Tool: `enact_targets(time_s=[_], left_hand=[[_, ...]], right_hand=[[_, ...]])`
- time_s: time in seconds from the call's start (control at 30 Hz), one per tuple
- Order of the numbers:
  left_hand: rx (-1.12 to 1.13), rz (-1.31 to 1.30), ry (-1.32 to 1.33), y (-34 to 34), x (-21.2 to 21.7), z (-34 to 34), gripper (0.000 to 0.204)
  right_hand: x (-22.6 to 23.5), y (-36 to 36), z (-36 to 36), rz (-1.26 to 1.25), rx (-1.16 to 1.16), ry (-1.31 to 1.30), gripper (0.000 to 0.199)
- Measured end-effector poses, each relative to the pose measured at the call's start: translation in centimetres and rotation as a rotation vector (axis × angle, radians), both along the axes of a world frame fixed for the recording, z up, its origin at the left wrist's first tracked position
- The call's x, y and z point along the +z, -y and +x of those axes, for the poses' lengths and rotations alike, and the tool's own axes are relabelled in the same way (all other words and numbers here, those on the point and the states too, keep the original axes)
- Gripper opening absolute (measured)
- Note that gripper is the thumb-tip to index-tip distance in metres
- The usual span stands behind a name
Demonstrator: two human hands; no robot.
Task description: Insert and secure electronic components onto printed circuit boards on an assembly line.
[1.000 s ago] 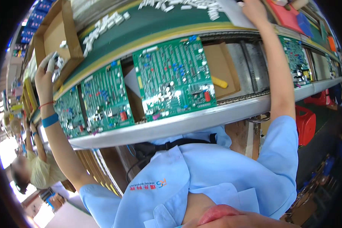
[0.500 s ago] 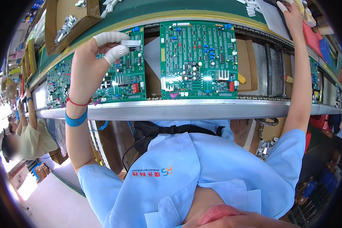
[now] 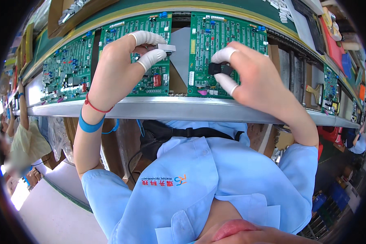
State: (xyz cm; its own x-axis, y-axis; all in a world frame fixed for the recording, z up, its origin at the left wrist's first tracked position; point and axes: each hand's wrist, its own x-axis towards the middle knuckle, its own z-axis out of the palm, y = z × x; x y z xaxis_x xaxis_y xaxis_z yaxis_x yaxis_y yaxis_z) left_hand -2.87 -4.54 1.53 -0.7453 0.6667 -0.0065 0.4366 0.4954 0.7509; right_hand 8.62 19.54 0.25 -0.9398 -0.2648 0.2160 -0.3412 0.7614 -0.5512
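Observation:
My left hand (image 3: 122,67), white finger cots on its thumb and fingers, pinches a small silvery heat sink (image 3: 166,49) with a dark underside. It is held above the right edge of the middle green circuit board (image 3: 160,30). My right hand (image 3: 258,77), also in white finger cots, grips a black blocky component (image 3: 214,69) between thumb and finger. This hand hovers over the right-hand circuit board (image 3: 232,34) and hides much of its lower part. A third populated board (image 3: 75,61) lies to the left.
A silver rail (image 3: 171,110) runs along the near side of the line. Up left stands a cardboard box (image 3: 55,26) with metal pieces. White parts (image 3: 284,14) lie on the green surface at the far right, near a red tray (image 3: 332,34). A co-worker (image 3: 24,140) is at left.
My right hand has come in from the far right to above the right board, now with a black component. My left hand has shifted right, still holding the heat sink.

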Motion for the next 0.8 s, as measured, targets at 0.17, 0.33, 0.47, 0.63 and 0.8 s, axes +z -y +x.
enact_targets(time_s=[0.17, 0.33, 0.47, 0.63, 0.8], left_hand=[[-0.032, 0.033, -0.11, 1.3, 0.1, 0.4, 0.02], [-0.001, 0.052, -0.02, 1.8, -0.2, 0.8, 0.02], [-0.071, 0.098, -0.062, 1.9, -1.0, 0.4, 0.026], [-0.141, 0.081, -0.129, 0.2, -0.8, 0.9, 0.021], [-0.372, -0.074, -0.444, -2.5, -1.4, 1.7, 0.017]], right_hand=[[-0.8, 1.8, 0.3, 0.287, 0.002, -0.046, 0.01], [-1.2, 2.5, 0.3, 0.419, 0.003, -0.061, 0.009], [-1.0, 2.5, 0.2, 0.423, 0.008, -0.081, 0.01], [0.7, 1.7, 0.1, 0.257, 0.002, -0.145, 0.017], [1.2, -1.2, -0.5, 0.055, -0.129, -0.186, 0.026]])
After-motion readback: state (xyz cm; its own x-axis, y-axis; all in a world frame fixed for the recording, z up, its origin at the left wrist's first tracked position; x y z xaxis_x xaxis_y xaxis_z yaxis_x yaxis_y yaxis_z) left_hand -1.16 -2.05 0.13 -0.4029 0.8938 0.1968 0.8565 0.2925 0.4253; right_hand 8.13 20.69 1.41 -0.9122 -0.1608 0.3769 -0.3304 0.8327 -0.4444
